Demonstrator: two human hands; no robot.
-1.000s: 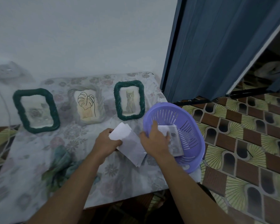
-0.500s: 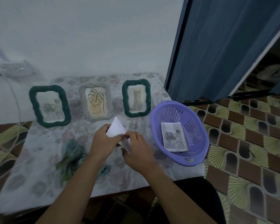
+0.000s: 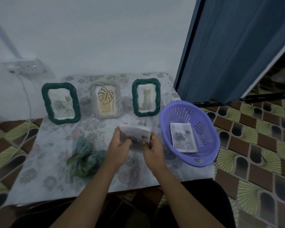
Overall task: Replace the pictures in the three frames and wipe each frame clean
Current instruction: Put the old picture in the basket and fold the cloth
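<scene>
Head view: left hand (image 3: 120,143) and right hand (image 3: 152,149) each pinch an edge of a white printed paper picture (image 3: 136,134); purple slotted plastic basket (image 3: 210,140) at three o'clock, dark green rope-wound frame (image 3: 135,99) at twelve.

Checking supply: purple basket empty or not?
Not empty: a rose picture lies flat inside the purple basket.

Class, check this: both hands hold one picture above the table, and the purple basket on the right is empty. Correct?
Not quite. The purple basket is not empty: a printed picture lies in it, as the head view shows. The rest stands: the left hand and the right hand grip the held picture above the table.
</scene>
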